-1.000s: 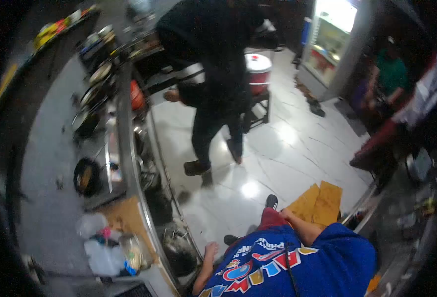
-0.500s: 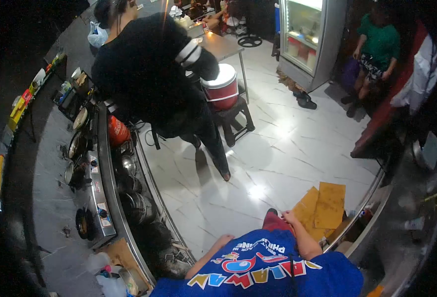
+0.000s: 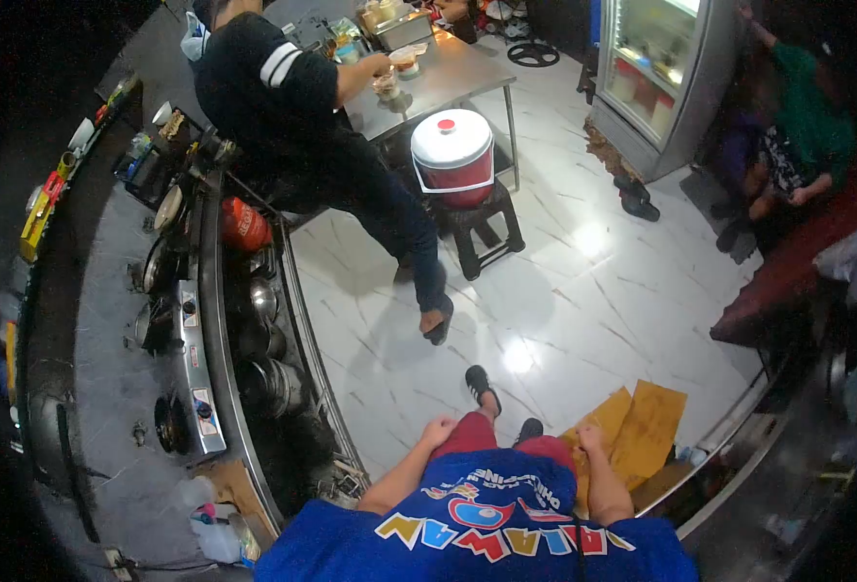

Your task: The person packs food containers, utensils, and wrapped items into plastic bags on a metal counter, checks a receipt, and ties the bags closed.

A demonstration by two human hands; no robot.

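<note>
My left hand (image 3: 437, 431) hangs beside my left thigh, its fingers loosely curled in with nothing seen in them. On the other side, my right hand (image 3: 591, 437) is near the right leg of my red shorts (image 3: 549, 450), also curled and with no object showing. Below and beyond it, flattened brown cardboard (image 3: 647, 435) lies on the tiled floor. My left shoe (image 3: 479, 384), black with white stripes, is stretched forward.
A person in black (image 3: 288, 126) stands at a steel table (image 3: 472, 76), one hand on a small container. A red cooler with white lid (image 3: 452, 145) sits on a dark stool (image 3: 487, 231). Stove (image 3: 198, 373) and counter line the left; a glass-door fridge (image 3: 646, 73) stands back right.
My left foot has come into view ahead, and both hands have shifted slightly. The person in black has turned and extended an arm over the table. The person in green has lowered.
</note>
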